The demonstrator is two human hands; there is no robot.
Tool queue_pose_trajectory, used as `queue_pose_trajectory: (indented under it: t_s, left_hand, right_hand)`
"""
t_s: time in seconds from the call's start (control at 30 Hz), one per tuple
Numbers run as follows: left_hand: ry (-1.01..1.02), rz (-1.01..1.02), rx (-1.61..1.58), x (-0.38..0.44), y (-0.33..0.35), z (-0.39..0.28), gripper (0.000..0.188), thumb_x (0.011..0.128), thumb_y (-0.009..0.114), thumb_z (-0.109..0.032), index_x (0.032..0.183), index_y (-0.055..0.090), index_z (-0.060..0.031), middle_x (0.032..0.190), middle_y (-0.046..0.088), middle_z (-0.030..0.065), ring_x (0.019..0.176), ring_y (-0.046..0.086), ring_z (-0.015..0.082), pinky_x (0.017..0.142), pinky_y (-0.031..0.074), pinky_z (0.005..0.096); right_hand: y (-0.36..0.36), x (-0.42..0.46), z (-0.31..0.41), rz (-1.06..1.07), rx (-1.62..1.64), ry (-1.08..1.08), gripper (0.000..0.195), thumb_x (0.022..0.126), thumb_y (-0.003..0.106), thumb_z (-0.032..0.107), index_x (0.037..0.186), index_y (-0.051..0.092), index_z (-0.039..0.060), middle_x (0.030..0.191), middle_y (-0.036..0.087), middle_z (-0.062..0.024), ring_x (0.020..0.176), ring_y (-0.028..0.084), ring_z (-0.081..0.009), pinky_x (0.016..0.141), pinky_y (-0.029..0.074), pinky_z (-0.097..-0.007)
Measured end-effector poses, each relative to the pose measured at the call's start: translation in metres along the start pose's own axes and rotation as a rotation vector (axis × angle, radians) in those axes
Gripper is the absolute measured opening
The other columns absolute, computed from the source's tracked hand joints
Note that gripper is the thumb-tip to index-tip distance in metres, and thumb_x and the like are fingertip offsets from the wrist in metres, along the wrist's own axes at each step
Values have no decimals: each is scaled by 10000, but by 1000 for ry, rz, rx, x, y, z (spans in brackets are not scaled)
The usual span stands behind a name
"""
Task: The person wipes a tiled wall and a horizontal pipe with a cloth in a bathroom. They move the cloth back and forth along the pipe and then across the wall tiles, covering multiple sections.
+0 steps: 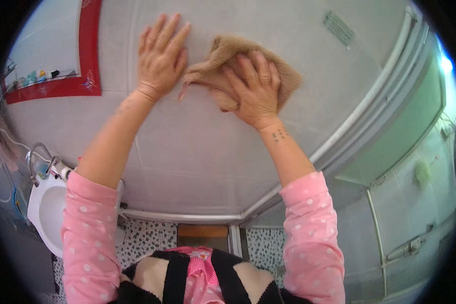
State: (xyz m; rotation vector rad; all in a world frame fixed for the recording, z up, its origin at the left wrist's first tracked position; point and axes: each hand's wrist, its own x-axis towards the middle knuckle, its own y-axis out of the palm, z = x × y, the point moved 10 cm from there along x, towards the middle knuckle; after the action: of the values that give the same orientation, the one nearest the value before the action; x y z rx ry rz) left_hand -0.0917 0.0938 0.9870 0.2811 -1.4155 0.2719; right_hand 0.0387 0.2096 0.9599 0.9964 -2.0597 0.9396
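Note:
A brown cloth (288,81) lies crumpled against the pale wall panel (197,159), with a thin loop or frayed end at its left corner. My right hand (256,87) presses it to the panel, fingers spread over the folds. To the left of the cloth, my left hand (161,60) rests palm-down on the panel and holds nothing. Its thumb side is a short way from the cloth's edge. Part of the cloth is hidden beneath my right hand.
A red-framed mirror (89,49) is at upper left, above a white washbasin (47,212) with a faucet (53,163). White pipe-like trim (349,125) edges the panel at right. A green label (338,28) with writing sticks to the panel. Pebble-patterned flooring (152,235) shows below.

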Motion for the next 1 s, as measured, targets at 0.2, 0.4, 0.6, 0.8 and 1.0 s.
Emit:
queue_pose_trajectory:
  t_s: [0.2,0.4,0.6,0.8,1.0]
  left_hand:
    - [20,18,-11,-3,-9,4,486,896,555,-207,1377,501,-164,1505,379,42,1425,271,234,1158,176,433]
    - [227,-11,-361,-24,-28,-75,414,899,577,-295,1301,557,-201,1451,417,53,1396,303,268,1141,152,519]
    - [559,289,-295,-93,30,-129,677,813,683,-390,1418,389,-311,1474,363,-7,1399,289,236,1172,117,510]
    - [590,422,-61,-115,32,-109,649,848,566,-253,1437,328,-384,1548,260,6,1421,243,247,1166,160,459]
    - [612,467,-118,-111,49,-125,658,835,588,-313,1435,330,-392,1566,215,-16,1444,185,265,1173,131,481]
  right_hand:
    - [23,-66,63,104,37,-298,314,853,593,253,1155,632,329,1320,507,74,1290,399,-163,999,320,-380]
    - [8,-39,44,129,166,-182,242,809,645,297,1046,654,245,1192,579,88,1198,471,-134,861,351,-352]
    - [-24,-7,32,429,402,-176,341,749,729,228,1069,631,165,1222,574,2,1251,444,-227,980,376,-399]
    - [-154,-30,-34,342,293,-79,445,770,716,209,1185,595,105,1268,549,-88,1202,493,-292,913,439,-411]
    - [-224,-133,-61,225,68,102,438,782,700,216,1189,587,96,1262,548,-94,1193,494,-291,911,441,-410]
